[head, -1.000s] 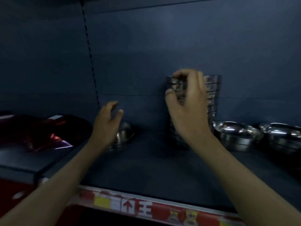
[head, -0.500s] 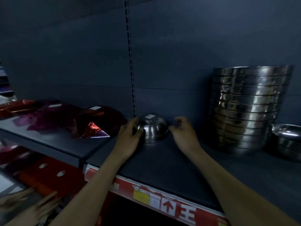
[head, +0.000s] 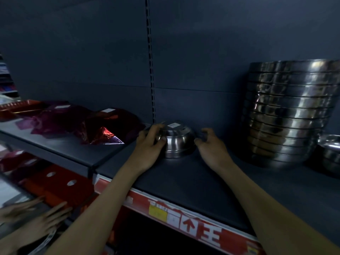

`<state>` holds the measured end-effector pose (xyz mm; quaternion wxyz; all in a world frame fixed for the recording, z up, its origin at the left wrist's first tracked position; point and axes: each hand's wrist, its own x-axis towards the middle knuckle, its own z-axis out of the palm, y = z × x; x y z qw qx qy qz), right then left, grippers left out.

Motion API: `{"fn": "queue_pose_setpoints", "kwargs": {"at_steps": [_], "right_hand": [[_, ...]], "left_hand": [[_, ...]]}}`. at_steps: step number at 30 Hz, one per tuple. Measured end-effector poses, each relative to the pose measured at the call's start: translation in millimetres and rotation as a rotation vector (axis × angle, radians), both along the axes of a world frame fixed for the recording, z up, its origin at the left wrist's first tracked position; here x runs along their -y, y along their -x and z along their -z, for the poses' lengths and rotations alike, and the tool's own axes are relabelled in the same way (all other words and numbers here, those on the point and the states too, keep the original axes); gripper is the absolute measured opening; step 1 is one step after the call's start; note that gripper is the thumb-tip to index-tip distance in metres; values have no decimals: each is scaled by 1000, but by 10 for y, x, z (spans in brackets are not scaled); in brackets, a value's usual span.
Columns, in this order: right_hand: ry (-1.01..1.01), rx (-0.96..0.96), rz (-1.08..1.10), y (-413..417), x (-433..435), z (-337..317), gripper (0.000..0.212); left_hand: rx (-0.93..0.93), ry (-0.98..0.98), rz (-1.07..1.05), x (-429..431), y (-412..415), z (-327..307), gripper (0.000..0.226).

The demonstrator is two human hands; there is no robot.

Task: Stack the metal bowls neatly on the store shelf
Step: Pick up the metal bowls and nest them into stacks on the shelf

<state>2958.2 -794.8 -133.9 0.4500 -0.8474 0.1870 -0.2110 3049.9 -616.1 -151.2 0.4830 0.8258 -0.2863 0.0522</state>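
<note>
Showing a dark grey store shelf [head: 193, 183] under dim light, with a flat dark back panel [head: 202, 52] behind it and a slotted upright [head: 151, 70] running down the panel. One small bowl [head: 179, 144] sits upside down near the back of the shelf, just right of the upright, with a white label on its base. The left hand [head: 149, 146] grips the bowl's left side, its fingers [head: 158, 128] curled over the top edge and the thumb pressed to the wall. The right hand [head: 211, 150] lies against the bowl's right side with curled fingers [head: 203, 134]; motion blur hides whether they grip it. A tall stack [head: 287, 115] of nested bowls stands upright well to the right, near the panel, and another bowl [head: 329, 150] rests beside its foot. A red price strip [head: 193, 225] runs along the shelf's front edge. On the lower shelf section [head: 60, 150] to the left lies crumpled red foil [head: 103, 126]. A second person's hands [head: 42, 221] appear blurred at lower left.
</note>
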Motion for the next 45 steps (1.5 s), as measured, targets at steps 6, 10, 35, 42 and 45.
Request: {"fn": "queue_pose_setpoints", "kwargs": {"at_steps": [6,10,35,42,45], "right_hand": [[34,-35,39,-18,60,12,41],[77,-90,18,-33,74,26,31],[-213,427,-22,-9,106,11,53],[-173,426,-73,-3,144,43,67],[-205,439,-85,-9,162,53,68]], "left_hand": [[-77,107,-211,6,-88,-11,39],[-153,165,-185,7,-85,-2,34],[-10,624,0,-110,79,-79,40],[-24,611,7,-127,53,-63,47],[19,561,3,-135,42,-45,48]]}}
